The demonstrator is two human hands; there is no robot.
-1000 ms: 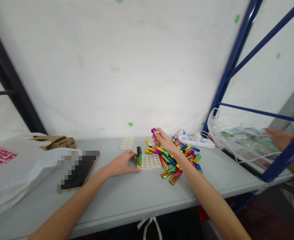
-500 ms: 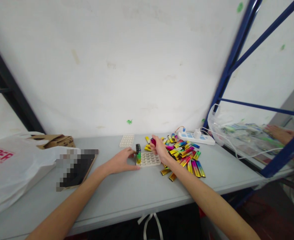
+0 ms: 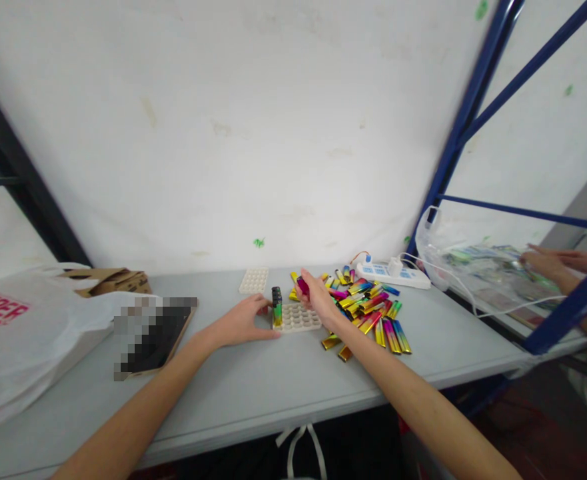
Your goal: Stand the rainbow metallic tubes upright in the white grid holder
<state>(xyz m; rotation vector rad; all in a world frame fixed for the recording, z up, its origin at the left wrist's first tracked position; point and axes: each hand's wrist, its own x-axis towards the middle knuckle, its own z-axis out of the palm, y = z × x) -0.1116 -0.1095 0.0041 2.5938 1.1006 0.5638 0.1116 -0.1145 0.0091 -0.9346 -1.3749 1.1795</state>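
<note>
A pale tray with rows of holes (image 3: 300, 319) lies on the table between my hands. At its left end a short row of lighters (image 3: 277, 308) with black tops and green-gold bodies stands upright. My left hand (image 3: 246, 320) steadies that end, thumb along the front edge and fingers by the lighters. Above the tray's back right part, my right hand (image 3: 318, 297) is closed around a magenta lighter (image 3: 302, 285); most of it is hidden by the fingers. Just right of the tray lies a loose pile of shiny multicoloured lighters (image 3: 370, 303), partly behind my right wrist.
Another holed tray (image 3: 254, 281) lies near the wall. A power strip (image 3: 393, 275) with cables sits behind the pile. To the left are a dark flat device (image 3: 160, 340), cardboard (image 3: 118, 283) and a white plastic bag (image 3: 38, 340). Another person's hands (image 3: 556, 263) show beyond the blue frame.
My right hand has shifted slightly left, and the magenta lighter in it shows a little more. My left hand stays by the tray. The other person's hands have moved at far right.
</note>
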